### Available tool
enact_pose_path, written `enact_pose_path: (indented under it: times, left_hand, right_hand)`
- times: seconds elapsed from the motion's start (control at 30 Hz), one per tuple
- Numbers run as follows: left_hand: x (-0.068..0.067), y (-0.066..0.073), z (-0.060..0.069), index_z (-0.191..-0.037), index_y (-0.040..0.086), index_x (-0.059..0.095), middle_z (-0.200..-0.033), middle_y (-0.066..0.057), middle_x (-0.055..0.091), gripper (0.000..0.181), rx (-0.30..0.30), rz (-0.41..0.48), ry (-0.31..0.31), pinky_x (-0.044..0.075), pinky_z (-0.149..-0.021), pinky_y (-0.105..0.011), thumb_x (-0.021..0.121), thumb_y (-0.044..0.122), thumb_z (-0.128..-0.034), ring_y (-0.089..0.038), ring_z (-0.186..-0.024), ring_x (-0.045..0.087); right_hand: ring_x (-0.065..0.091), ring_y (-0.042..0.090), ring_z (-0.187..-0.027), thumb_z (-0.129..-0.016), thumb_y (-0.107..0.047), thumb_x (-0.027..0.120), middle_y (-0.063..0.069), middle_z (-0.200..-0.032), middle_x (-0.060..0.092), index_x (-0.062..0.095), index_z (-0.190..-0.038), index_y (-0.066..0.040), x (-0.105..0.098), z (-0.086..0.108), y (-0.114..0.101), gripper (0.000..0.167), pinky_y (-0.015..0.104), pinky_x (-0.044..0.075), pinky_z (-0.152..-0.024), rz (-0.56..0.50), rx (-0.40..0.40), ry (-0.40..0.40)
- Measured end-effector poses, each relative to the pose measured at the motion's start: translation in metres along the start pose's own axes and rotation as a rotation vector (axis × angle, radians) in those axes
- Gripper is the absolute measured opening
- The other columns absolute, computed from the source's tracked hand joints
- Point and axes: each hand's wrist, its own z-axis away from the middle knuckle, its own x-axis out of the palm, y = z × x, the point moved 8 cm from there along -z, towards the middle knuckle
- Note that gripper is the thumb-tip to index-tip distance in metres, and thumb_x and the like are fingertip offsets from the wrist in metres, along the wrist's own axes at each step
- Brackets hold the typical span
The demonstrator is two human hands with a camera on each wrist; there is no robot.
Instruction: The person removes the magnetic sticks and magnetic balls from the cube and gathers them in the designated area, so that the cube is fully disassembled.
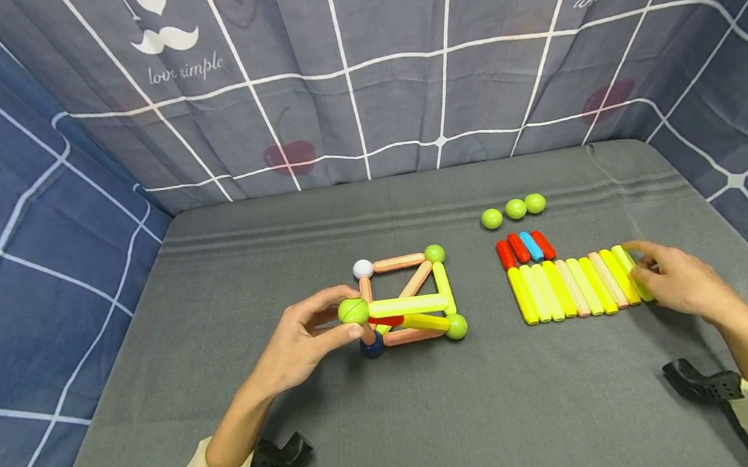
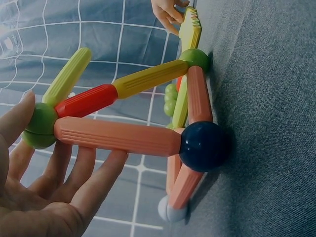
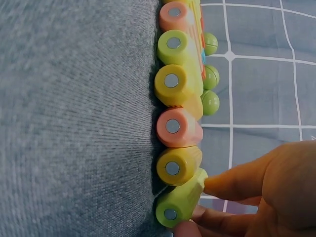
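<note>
The row of long magnetic rods [image 1: 576, 287] lay on the cloth [image 1: 493, 400]. Just behind its left part lay four short rods [image 1: 518, 248]; farther behind, three balls [image 1: 516, 209]. Left of the row stood the rod-and-ball frame [image 1: 407, 305], and farther left, the left hand [image 1: 310, 337]. The right hand [image 1: 681, 282] touched its rightmost rod [image 1: 627, 265].

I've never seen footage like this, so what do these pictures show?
No machine: a person works bare-handed. The wide picture comes from a head camera, the others from left and right wrist cameras. On the dark grey cloth lie a row of yellow, lime and pale pink ridged rods, three short red rods, a short blue rod and three loose green balls. The left hand holds a green ball on a frame of rods and balls; the right hand pinches the lime rod at the row's end.
</note>
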Motion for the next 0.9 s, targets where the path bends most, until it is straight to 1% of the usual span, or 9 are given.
enact_pose_path:
  times: [0.07, 0.1, 0.2, 0.3, 0.37, 0.57, 0.73, 0.9]
  left_hand:
    - [0.000, 0.000, 0.000, -0.123, 0.006, 0.063, -0.112, -0.006, 0.065, 0.033, 0.004, -0.002, -0.002, 0.054, -0.086, -0.039, 0.070, 0.002, -0.0910, -0.027, -0.101, 0.064]
    - [0.001, 0.000, -0.001, -0.122, 0.006, 0.063, -0.112, -0.006, 0.065, 0.032, 0.004, -0.003, -0.002, 0.054, -0.086, -0.039, 0.070, 0.002, -0.0912, -0.027, -0.101, 0.064]
    - [0.001, 0.001, -0.001, -0.121, 0.008, 0.064, -0.111, -0.006, 0.065, 0.031, 0.003, -0.006, 0.001, 0.054, -0.086, -0.038, 0.070, 0.002, -0.0911, -0.028, -0.101, 0.064]
    - [0.000, 0.000, -0.001, -0.120, 0.010, 0.065, -0.110, -0.005, 0.065, 0.030, -0.009, -0.014, 0.008, 0.054, -0.085, -0.038, 0.070, 0.003, -0.0911, -0.027, -0.102, 0.064]
    - [0.000, -0.001, 0.000, -0.119, 0.011, 0.065, -0.110, -0.005, 0.065, 0.030, -0.015, -0.018, 0.009, 0.054, -0.085, -0.038, 0.070, 0.003, -0.0911, -0.027, -0.103, 0.064]
    - [-0.001, -0.001, 0.000, -0.119, 0.010, 0.065, -0.110, -0.005, 0.065, 0.029, -0.018, -0.016, 0.012, 0.055, -0.084, -0.037, 0.070, 0.003, -0.0906, -0.028, -0.102, 0.064]
    - [0.000, -0.001, 0.000, -0.119, 0.011, 0.065, -0.110, -0.004, 0.065, 0.029, -0.017, -0.020, 0.010, 0.054, -0.086, -0.039, 0.070, 0.004, -0.0910, -0.027, -0.103, 0.064]
    - [0.000, 0.000, -0.001, -0.120, 0.010, 0.065, -0.111, -0.004, 0.065, 0.030, -0.012, -0.025, 0.012, 0.054, -0.086, -0.040, 0.071, 0.004, -0.0907, -0.027, -0.101, 0.064]
  right_hand:
    - [0.051, 0.017, -0.055, -0.096, -0.006, 0.042, 0.015, -0.086, 0.058, 0.041, -0.134, 0.014, 0.001, 0.001, 0.000, 0.043, 0.031, 0.040, -0.045, -0.006, 0.005, -0.002]
    - [0.050, 0.017, -0.055, -0.097, -0.006, 0.040, 0.015, -0.085, 0.057, 0.041, -0.134, 0.014, 0.001, 0.001, 0.001, 0.042, 0.031, 0.041, -0.045, -0.010, 0.002, -0.007]
    - [0.052, 0.018, -0.056, -0.099, -0.005, 0.037, 0.020, -0.089, 0.057, 0.040, -0.135, 0.016, 0.003, 0.001, 0.001, 0.042, 0.032, 0.042, -0.046, -0.013, 0.003, -0.023]
    - [0.052, 0.019, -0.057, -0.100, -0.004, 0.036, 0.027, -0.096, 0.055, 0.039, -0.136, 0.017, 0.004, 0.001, 0.001, 0.042, 0.032, 0.042, -0.047, -0.014, 0.003, -0.033]
    - [0.052, 0.018, -0.057, -0.099, -0.003, 0.038, 0.027, -0.096, 0.055, 0.039, -0.135, 0.017, 0.005, 0.001, 0.001, 0.042, 0.031, 0.042, -0.047, -0.009, 0.002, -0.029]
    - [0.049, 0.015, -0.054, -0.094, 0.000, 0.047, 0.015, -0.085, 0.056, 0.043, -0.131, 0.016, 0.002, 0.000, -0.002, 0.040, 0.029, 0.039, -0.045, -0.006, -0.042, 0.021]
    - [0.051, 0.015, -0.057, -0.094, -0.001, 0.048, 0.019, -0.089, 0.056, 0.043, -0.130, 0.016, 0.000, -0.001, 0.000, 0.041, 0.028, 0.042, -0.046, -0.030, -0.029, 0.038]
    - [0.055, 0.014, -0.063, -0.098, -0.007, 0.051, 0.025, -0.099, 0.058, 0.041, -0.135, 0.016, -0.006, 0.004, 0.006, 0.045, 0.028, 0.047, -0.050, -0.098, 0.029, 0.043]
